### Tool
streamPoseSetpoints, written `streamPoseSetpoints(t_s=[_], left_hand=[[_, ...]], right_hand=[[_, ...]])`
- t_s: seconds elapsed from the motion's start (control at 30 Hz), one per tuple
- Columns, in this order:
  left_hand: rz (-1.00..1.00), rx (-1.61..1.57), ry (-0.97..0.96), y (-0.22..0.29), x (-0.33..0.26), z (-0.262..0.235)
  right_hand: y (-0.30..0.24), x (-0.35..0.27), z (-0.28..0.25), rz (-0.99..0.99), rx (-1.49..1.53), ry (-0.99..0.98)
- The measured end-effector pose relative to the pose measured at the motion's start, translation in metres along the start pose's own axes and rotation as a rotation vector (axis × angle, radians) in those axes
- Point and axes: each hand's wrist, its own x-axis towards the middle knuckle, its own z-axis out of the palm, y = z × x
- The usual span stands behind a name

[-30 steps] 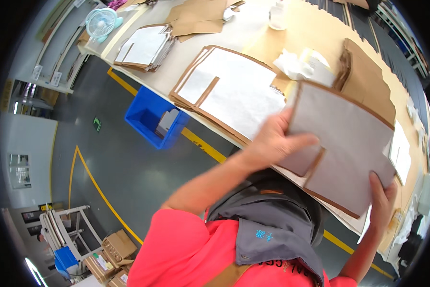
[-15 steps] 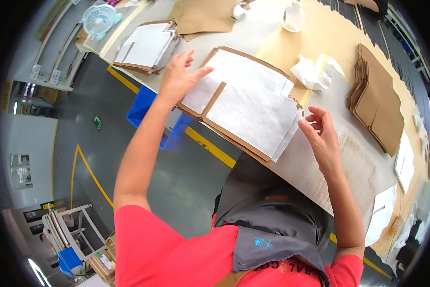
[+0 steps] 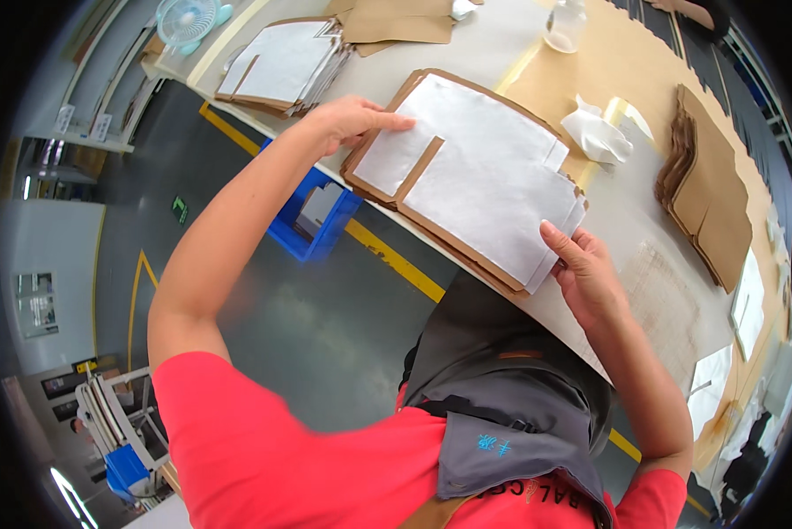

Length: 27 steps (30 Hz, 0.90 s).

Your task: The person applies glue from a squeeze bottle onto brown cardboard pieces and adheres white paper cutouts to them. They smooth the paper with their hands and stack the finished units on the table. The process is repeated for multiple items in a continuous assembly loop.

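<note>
A stack of cut brown panels faced with white sheets (image 3: 484, 185) lies at the table's near edge, a narrow brown slot across its white top. My left hand (image 3: 352, 122) grips its left edge, one digit laid over the white face and the other fingers curled down at the side. At the right end, my right hand (image 3: 590, 275) pinches the corner of the white-faced panels, thumb on top and fingers beneath. How many layers each hand holds is hidden.
A similar white-faced stack (image 3: 281, 66) and brown panels (image 3: 400, 22) lie at the far left. Crumpled white paper (image 3: 597, 130) and a translucent bottle (image 3: 565, 26) stand beyond my stack. Brown panels (image 3: 709, 189) are piled right. Below the table edge sits a blue bin (image 3: 312, 216).
Both hands have come down from hovering beside the stack and closed on its left and right ends. The view has shifted slightly, so the table appears a little further right.
</note>
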Motion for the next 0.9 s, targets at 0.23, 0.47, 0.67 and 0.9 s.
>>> streamPoseSetpoints(t_s=[0.23, 0.47, 0.67, 0.9], left_hand=[[0.051, -0.247, -0.122, -0.017, 0.004, -0.004], [0.228, -0.083, -0.088, 0.013, -0.013, -0.007], [0.299, -0.040, -0.064, 0.033, -0.027, -0.002], [0.426, 0.026, 0.020, 0.057, -0.063, 0.003]], right_hand=[[0.002, -0.009, 0.019, -0.099, -0.068, 0.021], [0.009, 0.001, 0.018, -0.053, 0.103, 0.022], [0.011, 0.003, 0.013, -0.024, 0.103, -0.017], [0.019, 0.002, 0.007, -0.077, 0.174, -0.021]])
